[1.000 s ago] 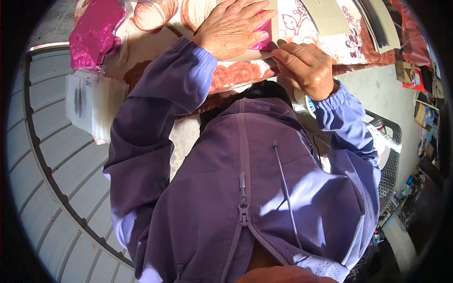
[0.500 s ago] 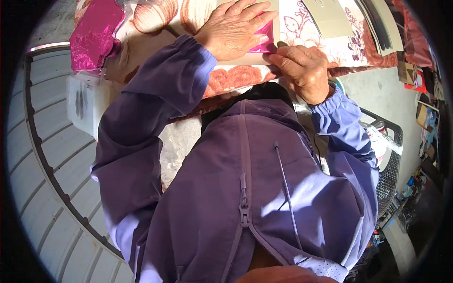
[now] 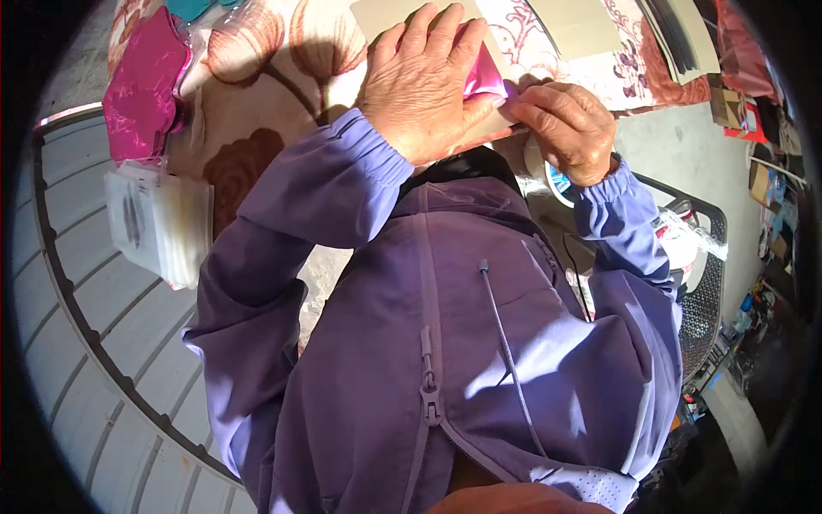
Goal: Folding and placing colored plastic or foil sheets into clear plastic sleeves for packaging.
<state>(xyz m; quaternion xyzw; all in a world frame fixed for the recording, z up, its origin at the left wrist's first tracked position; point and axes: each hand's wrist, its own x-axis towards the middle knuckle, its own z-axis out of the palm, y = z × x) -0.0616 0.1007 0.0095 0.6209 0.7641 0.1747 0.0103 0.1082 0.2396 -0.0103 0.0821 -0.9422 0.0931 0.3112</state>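
Observation:
My left hand [image 3: 424, 86] lies flat, fingers stretched, on a beige card [image 3: 368, 13] at the near edge of the cloth-covered table. A shiny pink sheet [image 3: 485, 73] shows between this hand's fingers and thumb; the rest of it is hidden under the palm. Just to the right, my right hand [image 3: 567, 128] is closed in a pinch at the corner of the pink sheet, where the sheet tapers toward the fingertips. The exact grip is partly covered by the fingers.
A magenta foil packet [image 3: 145, 86] lies at the table's left, above a stack of clear plastic sleeves [image 3: 158, 223]. Beige cards [image 3: 578, 26] and a stack of boards [image 3: 676, 38] lie to the right. Below my right hand is a roll of tape [image 3: 558, 182]; a black chair [image 3: 706, 291] stands beyond.
My left hand has shifted slightly down and right over the card. My right hand has moved a little right, its fingers drawn together at the pink sheet's corner. The view has shifted somewhat.

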